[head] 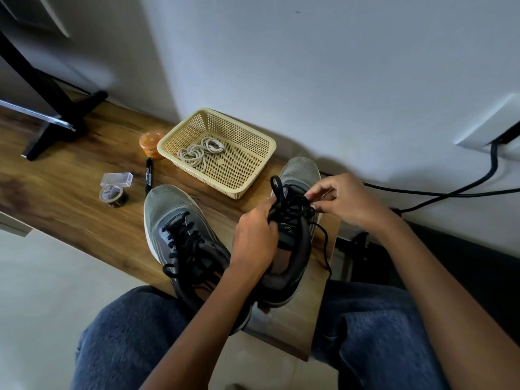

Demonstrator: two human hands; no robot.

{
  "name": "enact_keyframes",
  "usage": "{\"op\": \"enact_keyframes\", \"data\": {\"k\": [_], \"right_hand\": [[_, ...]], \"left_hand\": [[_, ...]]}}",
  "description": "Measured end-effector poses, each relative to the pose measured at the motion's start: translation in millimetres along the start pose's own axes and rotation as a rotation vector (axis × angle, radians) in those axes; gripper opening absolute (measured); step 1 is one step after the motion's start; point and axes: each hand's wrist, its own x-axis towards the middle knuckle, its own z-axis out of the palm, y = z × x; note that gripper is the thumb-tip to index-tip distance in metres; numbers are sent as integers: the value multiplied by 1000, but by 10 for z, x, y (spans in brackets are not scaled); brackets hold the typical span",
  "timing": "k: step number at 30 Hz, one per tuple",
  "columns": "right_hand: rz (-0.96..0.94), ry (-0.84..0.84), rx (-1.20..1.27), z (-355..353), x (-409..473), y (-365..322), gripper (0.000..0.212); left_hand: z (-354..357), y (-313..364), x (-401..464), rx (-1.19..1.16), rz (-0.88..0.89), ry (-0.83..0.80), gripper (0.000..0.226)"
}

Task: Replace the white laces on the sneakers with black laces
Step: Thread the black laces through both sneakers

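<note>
On the wooden table (70, 198), the right grey mesh sneaker (295, 235) points its toe away from the person, with the black lace (289, 205) crossing its tongue between the left hand (254, 240), grip clamped on the lace at the tongue, and the right hand (342, 199), pinching the lace from the other side.

Wooden surface (70, 175) set against a white wall (309, 66), with a black stand (56, 119) at its far left. An orange tub (151, 143), a black marker (148, 177), a clear box (116, 180) and a tape roll (112, 195) lie near one another left of centre. At right, a black cable (450, 192) runs from a white wall box (495, 125).
</note>
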Motion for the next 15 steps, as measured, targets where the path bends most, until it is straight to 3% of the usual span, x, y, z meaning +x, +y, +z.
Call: {"op": "enact_keyframes", "data": {"k": [15], "right_hand": [[-30,-172,11,-42,24,135,20]], "left_hand": [[-21,55,-46,26,13,10,38]]}}
